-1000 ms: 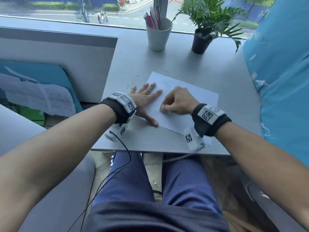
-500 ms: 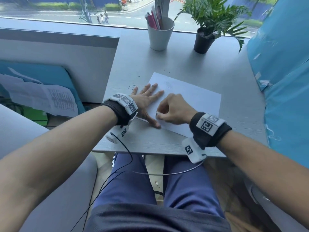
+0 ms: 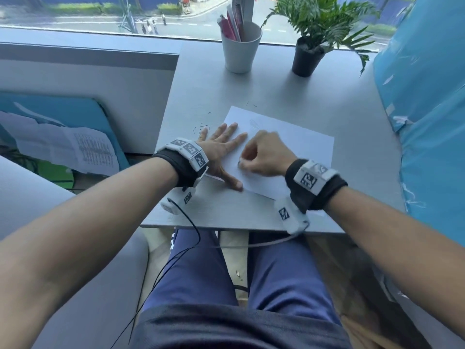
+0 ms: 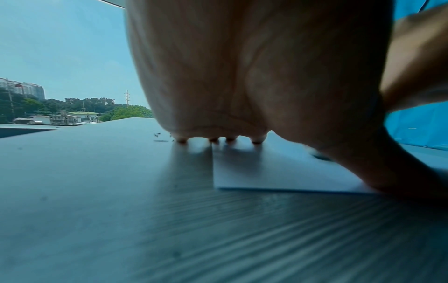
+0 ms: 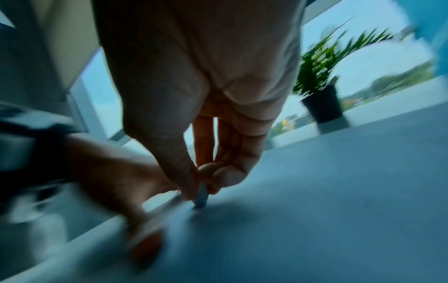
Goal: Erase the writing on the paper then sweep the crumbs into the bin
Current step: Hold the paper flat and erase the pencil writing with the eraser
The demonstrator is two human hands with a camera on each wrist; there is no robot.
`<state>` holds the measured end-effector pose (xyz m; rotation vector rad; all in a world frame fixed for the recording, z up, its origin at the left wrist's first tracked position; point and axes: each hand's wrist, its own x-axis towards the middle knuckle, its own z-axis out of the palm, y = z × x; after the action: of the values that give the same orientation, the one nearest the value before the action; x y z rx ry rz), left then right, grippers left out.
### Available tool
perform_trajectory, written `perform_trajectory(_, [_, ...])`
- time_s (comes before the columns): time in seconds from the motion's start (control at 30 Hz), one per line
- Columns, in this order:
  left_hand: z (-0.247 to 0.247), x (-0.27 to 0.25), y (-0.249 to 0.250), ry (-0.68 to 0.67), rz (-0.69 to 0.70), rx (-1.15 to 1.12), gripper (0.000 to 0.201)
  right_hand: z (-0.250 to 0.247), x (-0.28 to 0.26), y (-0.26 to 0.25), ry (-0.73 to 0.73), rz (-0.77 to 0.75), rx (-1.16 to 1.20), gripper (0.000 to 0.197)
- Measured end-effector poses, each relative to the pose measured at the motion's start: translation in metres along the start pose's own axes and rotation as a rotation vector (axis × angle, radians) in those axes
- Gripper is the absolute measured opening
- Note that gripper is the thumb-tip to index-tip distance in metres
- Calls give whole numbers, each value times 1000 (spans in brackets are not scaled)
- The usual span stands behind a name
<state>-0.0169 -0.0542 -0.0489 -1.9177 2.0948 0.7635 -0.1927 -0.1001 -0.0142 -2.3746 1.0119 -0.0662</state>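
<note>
No legible text or labels anywhere.

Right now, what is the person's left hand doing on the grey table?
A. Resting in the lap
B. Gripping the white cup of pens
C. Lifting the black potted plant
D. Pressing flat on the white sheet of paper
D: the left hand lies with fingers spread, flat on the white sheet of paper, while the right hand rubs a small eraser on it.

The right hand [image 5: 194,107] is blurring in the right wrist view, and the small eraser [image 5: 201,197] pinched at its fingertips is showing only its tip, too smeared to make out its shape. In the head view, faint writing [image 3: 254,124] on the paper [image 3: 297,147] is staying too pale to read. The left hand [image 4: 254,76] is filling the left wrist view, hiding most of the sheet.
</note>
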Motion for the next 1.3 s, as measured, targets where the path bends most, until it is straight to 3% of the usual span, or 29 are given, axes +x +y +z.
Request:
perform_trajectory(0.07, [0,1,-1,1,9,8,149,4,-6,-5,-80,-46,11,10])
perform_trajectory(0.2, [-1,0,0,3,6,-5,148,-19,17,17,122,126,75,13])
perform_trajectory(0.33, [0,0,0,-1,6,21,150,5,-5,-11,-108,-47,-1,13])
perform_trajectory(0.37, [-1,0,0,-6,7,20,150,1,-2,-7,-113,-20,15,12])
perform_trajectory(0.5, [0,-2,2,4,9,-5,148,-20,21,16,109,146,108,11])
perform_trajectory(0.63, [1,0,1,9,10,10,149,1,-1,-7,-110,-12,46,7])
perform_trajectory(0.8, [-1,-2,2,1,10,-2,149,-17,22,16,126,160,153,7])
perform_trajectory(0.93, [0,-2,1,23,5,26,150,2,4,-5,-93,-15,48,9])
perform_trajectory(1.07, [-2,-3,3,12,8,-2,150,-17,26,15,96,131,125,8])
perform_trajectory(1.23, [-1,-3,3,11,4,14,150,-2,6,-4,-121,-31,54,5])
perform_trajectory(1.3, [-3,-4,4,2,5,-3,150,-14,21,12,14,68,117,10])
